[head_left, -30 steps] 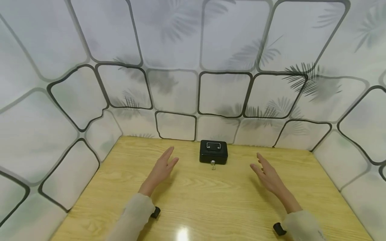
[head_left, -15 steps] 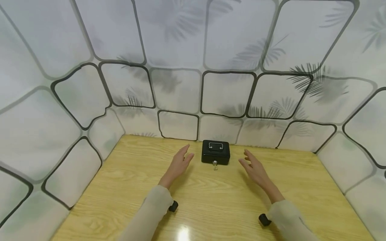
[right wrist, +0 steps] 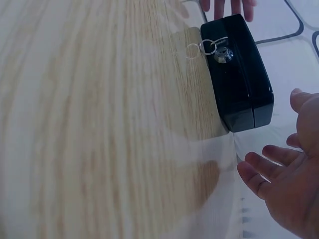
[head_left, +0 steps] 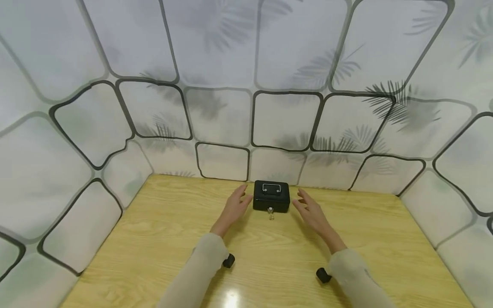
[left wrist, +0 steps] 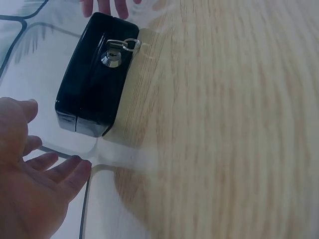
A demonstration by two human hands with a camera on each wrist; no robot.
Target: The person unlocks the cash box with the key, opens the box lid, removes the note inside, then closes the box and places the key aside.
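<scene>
A small black cash box point(head_left: 271, 197) with a silver handle on its lid stands on the table near the back wall, lid down. In its front lock sits a key point(left wrist: 115, 46) with a ring hanging from it. Just left of the box is my left hand point(head_left: 233, 206), its fingers spread and relaxed, a small gap away. My right hand point(head_left: 311, 214) is on the other side, likewise apart from the box, thumb and fingers loosely extended. Both wrist views show a gap between each palm and the box's ends.
The wooden table point(head_left: 269, 261) reaches back to a pale curtain point(head_left: 286, 119) with dark rounded outlines and leaf prints, which also encloses the left and right sides. Each sleeve carries a black wrist device point(head_left: 229, 261) on its inner side.
Both hands have moved inward toward the cash box, the left one rightward and the right one leftward. The box has stayed in its place on the table.
</scene>
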